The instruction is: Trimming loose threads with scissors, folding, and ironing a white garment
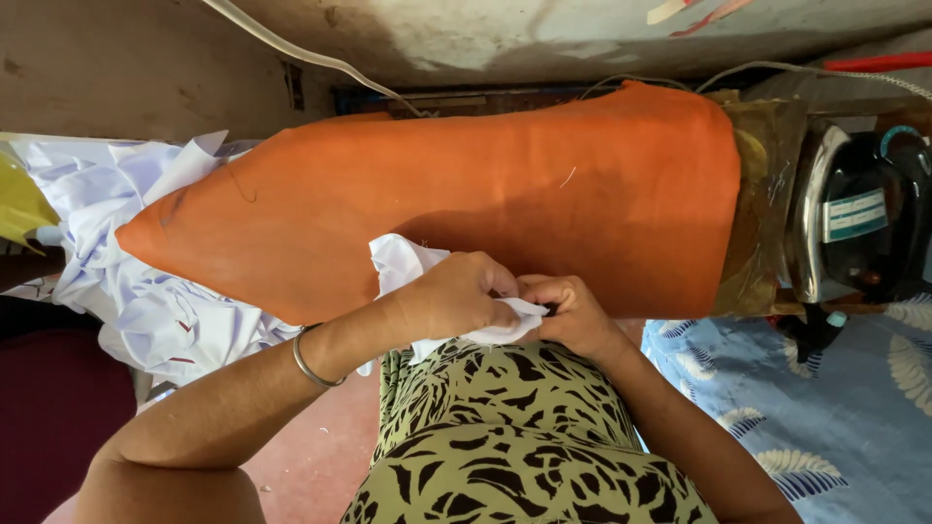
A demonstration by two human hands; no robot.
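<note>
Both forearms angle in from below and meet at the near edge of the orange board. The left hand curls over a white cloth, fingers bent and pinching a fold. The right hand faces it, fingertips pressed together on the same cloth. An iron rests at the board's right end.

A stained grey wall backs the orange-covered ironing board; red floor lies below.

Iron right of the ironing board — cloth pile left, behind its tip.
</note>
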